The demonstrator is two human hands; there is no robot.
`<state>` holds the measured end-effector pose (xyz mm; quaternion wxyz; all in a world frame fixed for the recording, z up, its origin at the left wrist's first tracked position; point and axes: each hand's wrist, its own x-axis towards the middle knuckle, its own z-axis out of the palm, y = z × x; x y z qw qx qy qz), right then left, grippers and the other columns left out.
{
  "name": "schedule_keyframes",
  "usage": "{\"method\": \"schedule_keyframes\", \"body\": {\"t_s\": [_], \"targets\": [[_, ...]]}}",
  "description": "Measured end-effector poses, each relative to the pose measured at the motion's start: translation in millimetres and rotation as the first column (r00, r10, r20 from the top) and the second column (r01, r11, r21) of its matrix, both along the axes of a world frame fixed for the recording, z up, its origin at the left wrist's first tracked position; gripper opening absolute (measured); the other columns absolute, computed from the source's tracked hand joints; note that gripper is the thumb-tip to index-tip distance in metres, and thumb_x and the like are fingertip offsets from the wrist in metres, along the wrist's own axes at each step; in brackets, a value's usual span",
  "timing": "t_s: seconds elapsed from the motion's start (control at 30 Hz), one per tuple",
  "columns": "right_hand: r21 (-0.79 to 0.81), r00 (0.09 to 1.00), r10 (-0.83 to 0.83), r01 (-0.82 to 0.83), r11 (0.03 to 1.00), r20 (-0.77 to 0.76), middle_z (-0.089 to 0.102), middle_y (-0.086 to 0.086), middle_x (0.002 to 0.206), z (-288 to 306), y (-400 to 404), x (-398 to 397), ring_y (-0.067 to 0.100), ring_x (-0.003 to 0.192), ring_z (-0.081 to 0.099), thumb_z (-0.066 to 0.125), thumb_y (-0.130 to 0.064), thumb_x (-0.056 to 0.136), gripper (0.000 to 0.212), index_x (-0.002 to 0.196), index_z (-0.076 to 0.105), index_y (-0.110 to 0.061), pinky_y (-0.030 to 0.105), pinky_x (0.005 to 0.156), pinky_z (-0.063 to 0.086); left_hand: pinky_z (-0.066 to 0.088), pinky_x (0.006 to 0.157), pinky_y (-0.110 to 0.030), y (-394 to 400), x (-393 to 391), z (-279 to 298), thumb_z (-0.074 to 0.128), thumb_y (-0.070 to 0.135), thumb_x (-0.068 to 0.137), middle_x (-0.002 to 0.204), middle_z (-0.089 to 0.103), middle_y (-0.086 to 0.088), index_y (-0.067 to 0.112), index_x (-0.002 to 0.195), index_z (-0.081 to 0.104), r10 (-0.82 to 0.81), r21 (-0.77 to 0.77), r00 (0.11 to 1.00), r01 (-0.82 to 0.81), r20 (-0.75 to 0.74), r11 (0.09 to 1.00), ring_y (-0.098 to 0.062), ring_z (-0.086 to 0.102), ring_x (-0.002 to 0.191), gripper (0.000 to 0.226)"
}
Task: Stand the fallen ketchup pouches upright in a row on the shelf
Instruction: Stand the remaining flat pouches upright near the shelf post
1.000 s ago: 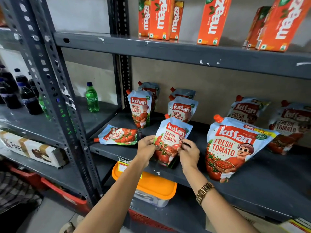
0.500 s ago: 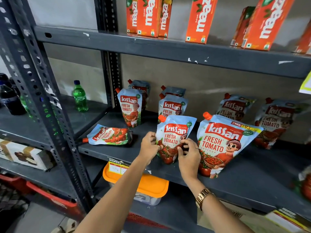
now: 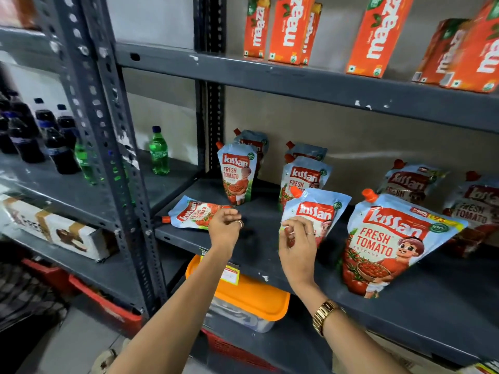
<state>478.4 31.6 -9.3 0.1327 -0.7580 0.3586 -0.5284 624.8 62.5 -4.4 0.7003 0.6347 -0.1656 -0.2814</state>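
Both hands hover over the front of the grey metal shelf (image 3: 270, 255). The left hand (image 3: 225, 229) has its grip loosely curled and holding nothing; a ring shows on one finger. Just left of that grip, touching or nearly touching the fingertips, a fallen Kissan ketchup pouch (image 3: 195, 213) lies flat with its orange cap pointing left toward the perforated upright post (image 3: 108, 147); its label reads "Kissan FRESH TOMATO".

The right hand (image 3: 297, 242), with a ring and a gold watch (image 3: 325, 315) at the wrist, has its grip half closed with fingers bent in front of the lower left of a small Kissan pouch (image 3: 317, 211). Whether the fingertips actually pinch that pouch cannot be told. This pouch stands leaning, orange spout at its upper left.

Right of the right grip stands a large Kissan pouch (image 3: 388, 244), tilted, reading "Kissan FRESH TOMATO KETCHUP" with a "100" badge and a yellow strip showing "93". Beyond both grips, further back, an upright pouch (image 3: 237, 174) reads "Kissan FRESH TOMATO", with more Kissan pouches behind it and behind the small one; two blurred ones lean at the far right.

Above the grips, the upper shelf carries orange Maaza cartons (image 3: 290, 28). Far left of the left grip stands a green bottle (image 3: 159, 151) and dark cola bottles (image 3: 40, 136). Below the grips sits an orange-lidded container (image 3: 251, 295).
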Motion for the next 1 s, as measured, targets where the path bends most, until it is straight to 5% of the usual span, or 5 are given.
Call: {"method": "schedule_keyframes", "body": {"t_s": [0.23, 0.47, 0.63, 0.8, 1.0], "targets": [[0.063, 0.984, 0.172, -0.17, 0.984, -0.044, 0.054, 0.009, 0.106, 1.4, 0.4, 47.3, 0.015, 0.077, 0.054, 0.06, 0.001, 0.081, 0.018, 0.097, 0.061, -0.008, 0.021, 0.067, 0.046, 0.052, 0.07, -0.029, 25.1, 37.4, -5.0, 0.053, -0.006, 0.081, 0.079, 0.058, -0.002, 0.013, 0.086, 0.056, 0.203, 0.133, 0.979, -0.201, -0.001, 0.971, -0.021, 0.056, 0.078, 0.02], [0.211, 0.981, 0.183, -0.165, 0.963, -0.07, 0.055, 0.013, 0.108, 4.0, -12.9, 94.7, 0.016, 0.077, 0.053, 0.06, 0.0, 0.082, 0.02, 0.102, 0.06, -0.005, 0.021, 0.065, 0.042, 0.052, 0.079, -0.039, 43.5, 65.5, -18.1, 0.051, -0.007, 0.081, 0.081, 0.056, -0.008, 0.012, 0.081, 0.053, 0.263, 0.154, 0.963, -0.253, -0.049, 0.955, -0.025, 0.054, 0.077, 0.019], [0.296, 0.978, 0.179, -0.141, 0.945, -0.107, 0.054, 0.019, 0.118, -0.1, -29.1, 114.4, 0.017, 0.081, 0.054, 0.054, -0.004, 0.088, 0.023, 0.11, 0.06, -0.003, 0.027, 0.071, 0.044, 0.052, 0.082, -0.04, 44.1, 73.8, -25.7, 0.052, -0.004, 0.079, 0.09, 0.056, -0.01, 0.019, 0.072, 0.047, 0.25, 0.172, 0.953, -0.222, -0.168, 0.96, -0.025, 0.054, 0.081, 0.025], [0.563, 0.926, 0.291, -0.111, 0.819, -0.241, 0.056, 0.019, 0.127, -7.9, -41.5, 130.0, 0.034, 0.12, 0.048, 0.04, -0.024, 0.097, 0.035, 0.124, 0.054, -0.007, 0.037, 0.097, 0.038, 0.042, 0.067, -0.033, 38.8, 74.9, -28.0, 0.049, -0.004, 0.081, 0.085, 0.055, -0.015, 0.008, 0.1, 0.046, 0.132, 0.128, 0.924, -0.091, -0.358, 0.988, -0.023, 0.048, 0.066, 0.022], [0.512, 0.943, 0.213, -0.055, 0.857, -0.256, 0.066, 0.017, 0.105, -10.8, -20.7, 124.9, 0.032, 0.099, 0.059, 0.05, -0.033, 0.091, 0.029, 0.103, 0.061, -0.009, 0.034, 0.08, 0.045, 0.049, 0.082, -0.035, 28.6, 88.0, -24.2, 0.051, 0.004, 0.084, 0.099, 0.056, -0.011, 0.001, 0.11, 0.051, 0.145, 0.183, 0.939, -0.091, -0.312, 0.979, -0.023, 0.051, 0.085, 0.027]]}}
